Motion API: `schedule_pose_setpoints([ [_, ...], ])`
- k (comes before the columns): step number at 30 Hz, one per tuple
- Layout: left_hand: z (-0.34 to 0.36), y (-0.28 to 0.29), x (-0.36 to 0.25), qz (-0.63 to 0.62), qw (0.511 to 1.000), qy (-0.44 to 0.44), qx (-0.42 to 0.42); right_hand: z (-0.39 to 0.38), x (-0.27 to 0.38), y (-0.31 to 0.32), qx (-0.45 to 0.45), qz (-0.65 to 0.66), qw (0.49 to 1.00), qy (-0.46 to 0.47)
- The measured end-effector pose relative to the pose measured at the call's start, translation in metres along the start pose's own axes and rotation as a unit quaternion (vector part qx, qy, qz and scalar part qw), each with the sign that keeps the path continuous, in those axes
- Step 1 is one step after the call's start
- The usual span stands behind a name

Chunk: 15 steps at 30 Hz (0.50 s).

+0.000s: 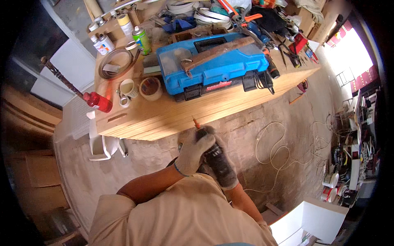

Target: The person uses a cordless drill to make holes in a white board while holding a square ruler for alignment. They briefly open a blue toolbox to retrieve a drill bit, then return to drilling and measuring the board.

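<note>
From my end: both hands gloved, brought together in front of the shirt (164,213). Left hand (189,155) has its fingers curled, gripping the tool (197,124) just behind its orange tip. Right hand (225,166) lies right against it; I can't tell how tightly it grasps. Dark patch along the right hand: tool body or glove, can't tell. Tip points up, just off the near edge of the board stack (139,110), over the floor (230,131).

On the stack I get a blue case (219,74), brown bar (223,51) lying across its lid. Left of the case: tape roll (150,88), cup (129,89) beside it, red bottle (97,102) near the corner, strip coil (116,64) and green can (141,42) behind. White coils (212,19) at the back.

Floor level: white chair (98,157) left, looped cable (257,143) right, white box (326,217) lower right.
</note>
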<state>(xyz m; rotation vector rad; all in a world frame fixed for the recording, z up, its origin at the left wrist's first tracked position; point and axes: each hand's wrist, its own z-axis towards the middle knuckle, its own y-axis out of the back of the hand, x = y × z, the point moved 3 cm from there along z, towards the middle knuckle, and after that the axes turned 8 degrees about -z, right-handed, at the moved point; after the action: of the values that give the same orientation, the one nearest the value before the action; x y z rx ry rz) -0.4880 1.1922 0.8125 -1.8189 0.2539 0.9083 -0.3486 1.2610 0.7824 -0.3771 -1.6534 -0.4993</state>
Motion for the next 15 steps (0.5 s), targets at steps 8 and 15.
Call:
schedule_pose_setpoints([
  [8, 0.02, 0.082, -0.07, -0.006, 0.979, -0.078, -0.19, 0.095, 0.007, 0.018, 0.119, -0.337, 0.932, 0.058],
  [15, -0.034, 0.155, -0.132, 0.032, 0.969, 0.072, -0.236, 0.14, 0.064, 0.161, -0.238, -0.303, 0.923, 0.009],
])
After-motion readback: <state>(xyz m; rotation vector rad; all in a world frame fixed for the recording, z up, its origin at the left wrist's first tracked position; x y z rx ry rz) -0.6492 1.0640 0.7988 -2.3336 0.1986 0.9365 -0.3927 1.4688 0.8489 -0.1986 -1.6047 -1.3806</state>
